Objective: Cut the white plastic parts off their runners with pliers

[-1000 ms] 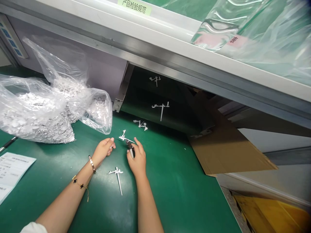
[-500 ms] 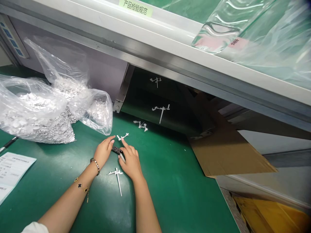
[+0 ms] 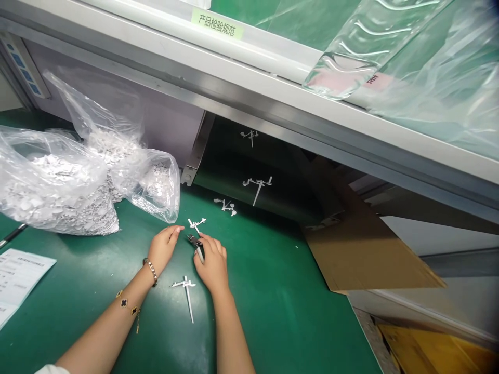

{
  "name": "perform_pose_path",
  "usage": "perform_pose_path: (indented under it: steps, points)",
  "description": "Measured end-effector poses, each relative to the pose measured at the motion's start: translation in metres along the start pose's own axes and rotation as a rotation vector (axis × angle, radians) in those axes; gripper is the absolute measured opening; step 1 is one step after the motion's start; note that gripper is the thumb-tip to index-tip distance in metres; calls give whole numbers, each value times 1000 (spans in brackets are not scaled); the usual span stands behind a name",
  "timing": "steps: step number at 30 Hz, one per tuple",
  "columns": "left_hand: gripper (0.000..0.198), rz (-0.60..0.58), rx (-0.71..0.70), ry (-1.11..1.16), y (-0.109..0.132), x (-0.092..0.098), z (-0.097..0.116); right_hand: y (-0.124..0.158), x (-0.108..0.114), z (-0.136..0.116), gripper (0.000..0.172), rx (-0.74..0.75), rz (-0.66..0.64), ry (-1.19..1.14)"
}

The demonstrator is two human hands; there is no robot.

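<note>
My right hand (image 3: 213, 262) is closed around side cutters (image 3: 192, 239) with dark jaws and a pale handle; the jaws point up and to the left. Just beyond its fingertips lies a white plastic sprue (image 3: 197, 225) with small branches; whether a finger touches it I cannot tell. My left hand (image 3: 163, 249) is beside the cutters' jaws, thumb and fingers drawn together; anything between them is hidden. Nearer me, a long-stemmed white sprue (image 3: 187, 296) lies on the green tabletop (image 3: 273, 311). Another white sprue (image 3: 226, 206) rests farther back.
Clear bags of white plastic pieces (image 3: 78, 202) stand at the left, near a printed sheet (image 3: 23, 280) and a pen (image 3: 13, 235). Two more sprues lie on a dark belt (image 3: 230, 156) under the metal shelf edge (image 3: 156, 72). Cardboard (image 3: 362, 259) stands at the right.
My right hand and the cutters have drawn back slightly from the sprue and moved right, away from my left hand. The view has tilted slightly.
</note>
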State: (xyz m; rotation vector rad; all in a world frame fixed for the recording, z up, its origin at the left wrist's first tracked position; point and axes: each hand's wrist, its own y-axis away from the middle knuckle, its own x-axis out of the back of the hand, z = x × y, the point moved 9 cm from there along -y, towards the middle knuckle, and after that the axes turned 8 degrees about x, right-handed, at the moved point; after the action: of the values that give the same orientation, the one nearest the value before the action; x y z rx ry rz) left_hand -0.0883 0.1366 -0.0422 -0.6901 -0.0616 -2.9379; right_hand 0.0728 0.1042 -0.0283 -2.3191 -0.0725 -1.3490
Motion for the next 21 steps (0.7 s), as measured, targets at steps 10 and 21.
perform_pose_path:
  steps: [10,21]
  points:
    - [37,14,-106,-122,2,-5,2,-1,-2,-14,36,109,-75,-55]
    - [28,69,-141,-290,0,-8,-2,0,-7,-26,39,177,-158,-156]
